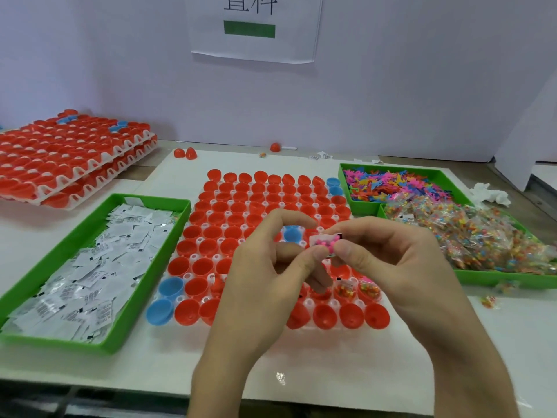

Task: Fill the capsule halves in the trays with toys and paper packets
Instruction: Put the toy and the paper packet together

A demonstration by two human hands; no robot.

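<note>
Far left: stacked trays point(75, 164) of red capsule halves, a few blue.
Green bin point(60, 340): white paper packets point(99, 267), barcode-like print too small to read.
Wall sheet point(253, 28): large characters cropped at the top, unreadable; green bar beneath.
Counter centre: white tray point(188, 276) of open capsule halves point(241, 203); two near the front right hold bagged toys point(345, 289).
Left hand point(271, 267) and right hand point(388, 254): each grip narrowed to a fingertip pinch on one small toy packet point(325, 242), pink piece inside, held above the tray.
Right: green bins point(346, 188) with loose coloured toys point(391, 182) and bagged toys point(482, 236).

Packing workshop bench: stacked capsule trays point(72, 158), green parts bins point(126, 300)
</note>
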